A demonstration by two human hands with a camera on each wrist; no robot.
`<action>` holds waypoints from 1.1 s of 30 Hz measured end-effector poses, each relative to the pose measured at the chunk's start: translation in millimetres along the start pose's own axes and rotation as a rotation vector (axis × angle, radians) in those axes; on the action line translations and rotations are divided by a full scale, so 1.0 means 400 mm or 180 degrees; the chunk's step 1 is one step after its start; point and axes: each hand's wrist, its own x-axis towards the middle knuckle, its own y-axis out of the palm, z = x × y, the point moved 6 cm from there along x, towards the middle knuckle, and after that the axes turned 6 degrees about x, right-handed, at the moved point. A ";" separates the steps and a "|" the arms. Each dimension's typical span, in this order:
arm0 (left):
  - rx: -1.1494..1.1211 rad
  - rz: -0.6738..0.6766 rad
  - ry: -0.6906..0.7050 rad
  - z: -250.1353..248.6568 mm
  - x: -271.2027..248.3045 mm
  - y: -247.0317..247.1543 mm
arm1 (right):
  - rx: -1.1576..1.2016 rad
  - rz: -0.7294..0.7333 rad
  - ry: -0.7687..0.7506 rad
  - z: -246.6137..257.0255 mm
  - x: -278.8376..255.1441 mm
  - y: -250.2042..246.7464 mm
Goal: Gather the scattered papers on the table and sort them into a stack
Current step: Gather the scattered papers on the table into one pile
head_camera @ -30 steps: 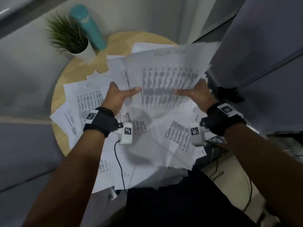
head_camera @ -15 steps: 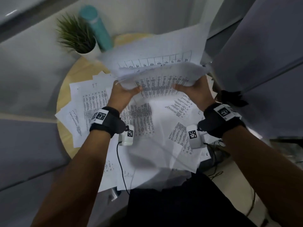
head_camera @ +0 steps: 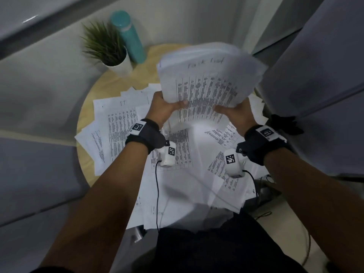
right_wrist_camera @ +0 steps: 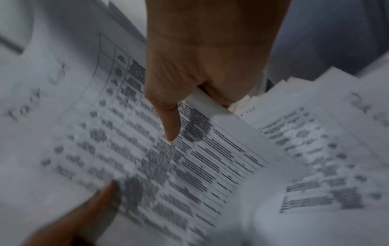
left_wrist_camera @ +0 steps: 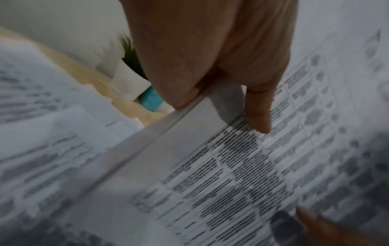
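over a round wooden table (head_camera: 94,99) strewn with loose sheets (head_camera: 118,123), left hand (head_camera: 163,107) and right hand (head_camera: 236,113) grip a raised paper stack (head_camera: 208,81) by its sides.

Light is dim, cool and flat, with no hard shadows. In the head view the stack (head_camera: 208,83) smears with motion along its far edge, while the plant (head_camera: 106,44) left of it stays fairly sharp; just below the stack a pale glare washes out the papers (head_camera: 195,133). Well away from the stack, straight edges bow. Both wrist views are soft — print stays distinct only near the stack's gripped edge, where the left hand (left_wrist_camera: 210,50) lays a grey shadow.
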 end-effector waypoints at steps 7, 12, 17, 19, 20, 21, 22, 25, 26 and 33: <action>0.0533 0.0643 -0.0497 0.102 -0.025 0.036 | -0.0533 0.0332 0.0585 -0.153 -0.022 0.036; 0.0903 -0.0088 -0.0221 0.134 -0.018 -0.032 | -0.0737 0.0257 0.0327 -0.158 -0.037 0.057; 0.1434 -0.0417 -0.0233 0.196 -0.043 -0.213 | -0.1265 0.0333 0.0538 -0.206 -0.010 0.074; 0.1679 -0.0502 -0.0584 0.274 -0.069 -0.310 | -0.1654 0.0461 0.0786 -0.248 -0.016 0.086; 0.1793 -0.0547 -0.0742 0.319 -0.083 -0.360 | -0.1843 0.0517 0.0881 -0.264 -0.019 0.095; 0.1876 -0.0576 -0.0895 0.366 -0.099 -0.408 | -0.1890 0.0510 0.1017 -0.285 -0.020 0.103; 0.1917 -0.0619 -0.1051 0.410 -0.119 -0.455 | -0.1808 0.0474 0.1145 -0.302 -0.021 0.113; 0.1938 -0.0678 -0.1454 0.522 -0.180 -0.545 | -0.1421 0.0323 0.1339 -0.340 -0.022 0.158; 0.1936 -0.0638 -0.1560 0.556 -0.197 -0.557 | -0.1220 0.0283 0.1414 -0.350 -0.020 0.179; 0.1436 -0.0317 -0.1722 0.655 -0.220 -0.465 | -0.1438 0.0817 0.1439 -0.386 -0.037 0.348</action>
